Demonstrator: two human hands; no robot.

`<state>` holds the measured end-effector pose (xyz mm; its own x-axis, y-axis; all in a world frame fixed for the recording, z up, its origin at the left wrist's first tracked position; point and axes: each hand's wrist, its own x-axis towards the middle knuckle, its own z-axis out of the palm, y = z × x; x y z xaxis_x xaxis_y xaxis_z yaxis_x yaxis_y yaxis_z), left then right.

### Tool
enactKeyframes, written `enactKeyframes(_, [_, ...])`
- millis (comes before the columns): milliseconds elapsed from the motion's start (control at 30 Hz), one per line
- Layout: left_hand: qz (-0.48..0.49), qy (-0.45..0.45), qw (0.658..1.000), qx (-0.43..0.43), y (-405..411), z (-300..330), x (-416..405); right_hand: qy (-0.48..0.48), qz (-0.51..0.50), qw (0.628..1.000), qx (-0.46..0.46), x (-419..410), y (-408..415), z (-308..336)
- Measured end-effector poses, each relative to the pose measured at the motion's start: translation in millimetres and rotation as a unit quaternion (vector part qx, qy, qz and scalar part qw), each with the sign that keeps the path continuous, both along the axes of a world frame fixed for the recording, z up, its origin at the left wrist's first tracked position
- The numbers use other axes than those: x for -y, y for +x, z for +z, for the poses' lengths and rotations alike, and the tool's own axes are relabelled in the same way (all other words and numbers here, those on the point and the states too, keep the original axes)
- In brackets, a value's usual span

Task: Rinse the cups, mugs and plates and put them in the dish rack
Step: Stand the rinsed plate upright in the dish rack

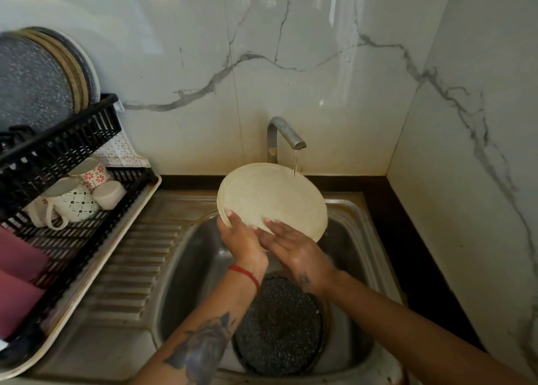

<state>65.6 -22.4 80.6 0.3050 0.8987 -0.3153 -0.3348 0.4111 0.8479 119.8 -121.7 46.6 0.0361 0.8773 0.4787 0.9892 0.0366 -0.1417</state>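
A round cream plate (272,195) is held tilted over the steel sink (358,239), its far rim under a thin stream from the tap (283,136). My left hand (243,240) grips the plate's lower left edge, thumb on its face. My right hand (294,250) lies flat on the plate's lower face with straight fingers. A dark speckled plate (281,326) lies in the sink bowl below my wrists. The black dish rack (67,149) stands at the left with several plates (37,76) upright on its upper tier and three mugs (81,195) on their sides below.
The ribbed steel drainboard (128,271) runs between rack and sink bowl. The rack sits on a cream tray (87,268). Pink items (20,277) lie in the rack's near end. Marble walls close in behind and on the right, with a dark counter strip (407,239) along them.
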Motion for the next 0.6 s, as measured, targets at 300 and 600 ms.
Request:
enactKeyframes(300, [-0.06, 0.041, 0.996, -0.05, -10.1, -19.8, -29.1, -0.175, -0.167, 0.969, -0.05, 17.9, 56.2, -5.4])
enactKeyframes(600, [-0.194, -0.185, 0.963, 0.015, -4.6, -30.3, -9.2, -0.254, -0.155, 0.953, 0.054, -26.7, 25.9, 22.2])
